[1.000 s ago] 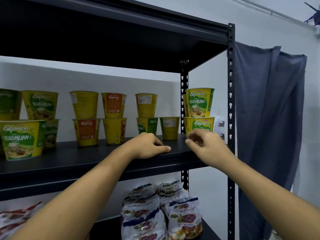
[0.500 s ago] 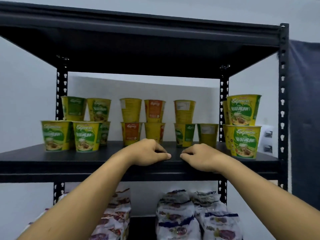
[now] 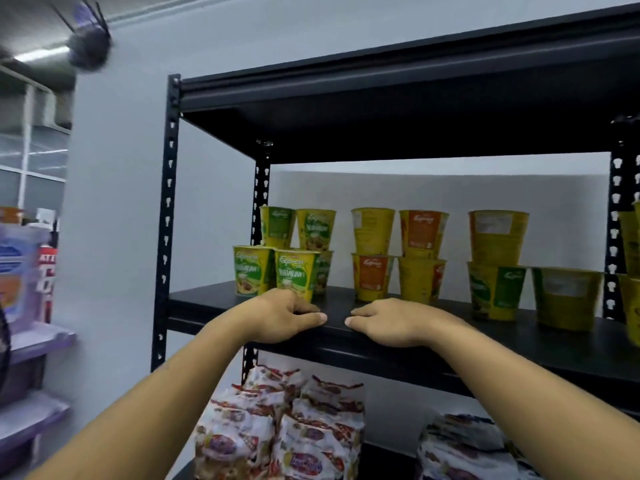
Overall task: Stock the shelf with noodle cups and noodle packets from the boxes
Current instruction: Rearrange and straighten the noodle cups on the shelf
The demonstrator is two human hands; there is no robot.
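On the middle board of the black shelf (image 3: 398, 336), noodle cups (image 3: 372, 252) stand upright in two-high stacks, long axes vertical, wide mouths up and narrow bases down, though their printed faces point every which way: the two green-labelled front cups (image 3: 273, 268) left of the middle show their fronts to the room, while several further right show plain yellow backs or side panels. Below that board, noodle packets (image 3: 277, 431) lie heaped in loose piles, long sides roughly across the shelf, some tilted. Both hands rest empty on the front lip of the cup board: the left hand (image 3: 282, 318) sits just in front of the front cups, fingers curled together over the edge with the thumb laid flat along it; the right hand (image 3: 389, 322) sits just beside it, thumb tips nearly meeting, fingers likewise bunched and holding nothing. Left of the shelf, well apart, stand blurred purple storage tubs (image 3: 24, 344); no boxes can be made out. My judgement is that the step in hand is fetching the next load, or tidying this row. To do it well, take cups by the sidewall near the rim, set each base squarely on the lid below so the stack stays plumb, fill the open board in front of the yellow stacks, and turn labels outward to match the front cups.
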